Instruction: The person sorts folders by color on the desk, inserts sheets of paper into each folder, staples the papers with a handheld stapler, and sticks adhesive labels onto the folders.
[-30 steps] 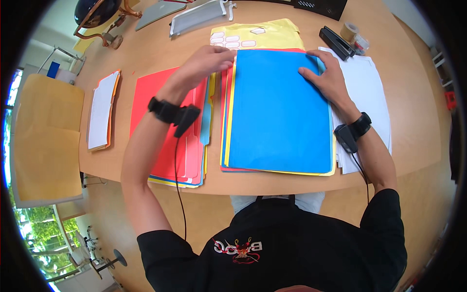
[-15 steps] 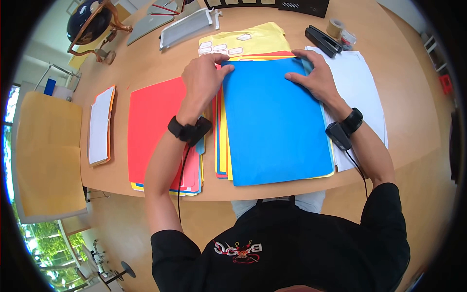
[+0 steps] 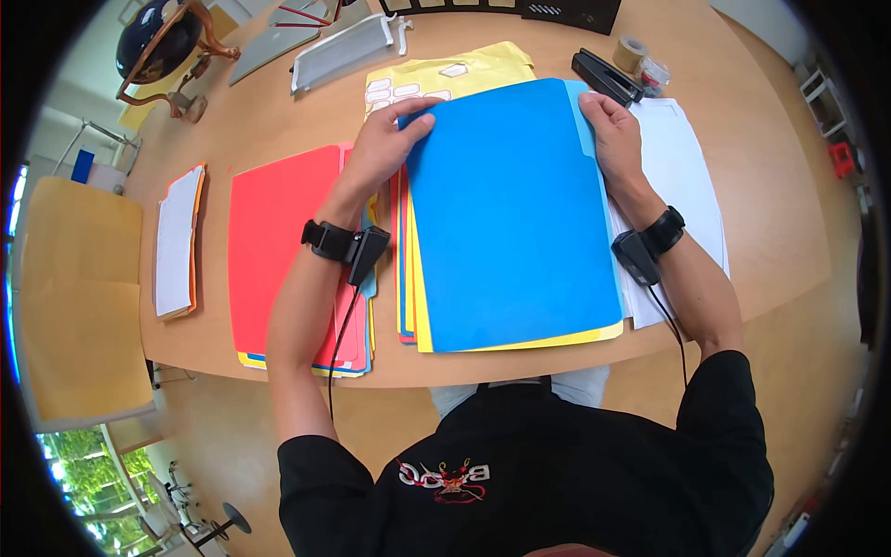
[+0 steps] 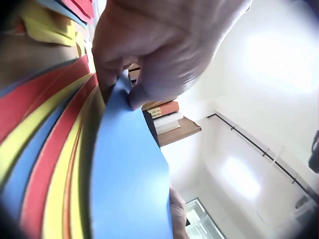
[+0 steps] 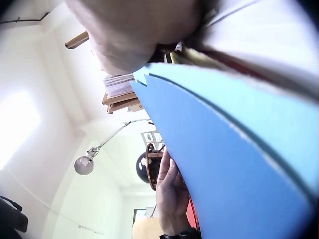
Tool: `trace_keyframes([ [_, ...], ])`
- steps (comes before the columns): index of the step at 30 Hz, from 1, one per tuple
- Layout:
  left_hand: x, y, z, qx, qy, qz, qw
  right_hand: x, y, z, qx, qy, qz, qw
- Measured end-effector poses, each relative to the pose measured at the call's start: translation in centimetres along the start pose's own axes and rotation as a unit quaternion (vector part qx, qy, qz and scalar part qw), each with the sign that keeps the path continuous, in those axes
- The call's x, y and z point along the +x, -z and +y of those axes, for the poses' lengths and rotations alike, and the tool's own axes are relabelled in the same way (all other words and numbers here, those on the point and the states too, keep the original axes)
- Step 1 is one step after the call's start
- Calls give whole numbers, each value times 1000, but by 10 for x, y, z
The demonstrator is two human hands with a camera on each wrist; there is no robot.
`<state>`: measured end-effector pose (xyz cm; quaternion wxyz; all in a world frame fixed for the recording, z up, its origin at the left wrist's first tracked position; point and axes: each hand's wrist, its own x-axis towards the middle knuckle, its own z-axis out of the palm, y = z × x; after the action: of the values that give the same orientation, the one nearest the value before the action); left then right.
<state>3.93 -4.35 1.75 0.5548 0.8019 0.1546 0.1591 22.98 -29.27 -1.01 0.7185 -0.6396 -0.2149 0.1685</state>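
A blue file folder [image 3: 515,223] is lifted at its far edge, tilted up off a pile of coloured folders [image 4: 50,164]. Its top left corner is pinched between thumb and fingers of my left hand [image 3: 379,147]. At the top right my right hand [image 3: 617,139] grips the folder's light blue back flap [image 5: 239,94], which shows past the front cover. Red, yellow and blue folder edges fan out beneath it in the left wrist view. Left of this pile lies another pile with a red folder [image 3: 283,241] on top, partly behind my left forearm.
White papers [image 3: 673,176] lie under my right forearm. Behind the folders are a yellow envelope [image 3: 473,65], a black stapler [image 3: 605,78] and a tape roll [image 3: 630,54]. A small paper stack [image 3: 176,241] is at far left, a globe [image 3: 158,42] at the back left.
My left hand came in from the left pile and took the blue folder's corner. My right hand went from spread fingers to a grip. The folder's far edge rose off the pile.
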Motion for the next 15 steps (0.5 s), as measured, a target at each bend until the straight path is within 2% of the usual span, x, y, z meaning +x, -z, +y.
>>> trace_keyframes([
  [1,-1,0,2,58,-14,-28,998,0,0,-1,5,-20,-10,1000],
  [2,-2,0,4,56,-14,-26,998,0,-1,-3,3,-21,-12,1000],
  [4,-5,-1,8,230,-104,-1,968,0,-2,-7,-46,-45,25,998],
  [5,-6,-2,9,225,-104,2,969,2,-2,-6,-51,-44,24,997],
  [8,-6,-4,9,199,-155,13,968,4,1,-2,-92,-25,37,995],
  [10,-3,-5,3,40,-93,-19,995,4,0,-3,-96,-32,42,994],
  [14,3,-7,-19,-66,-42,0,997,2,-1,-12,-111,-68,27,991],
  [15,4,-7,-23,-69,-44,0,997,4,2,-12,-145,-84,-4,986],
])
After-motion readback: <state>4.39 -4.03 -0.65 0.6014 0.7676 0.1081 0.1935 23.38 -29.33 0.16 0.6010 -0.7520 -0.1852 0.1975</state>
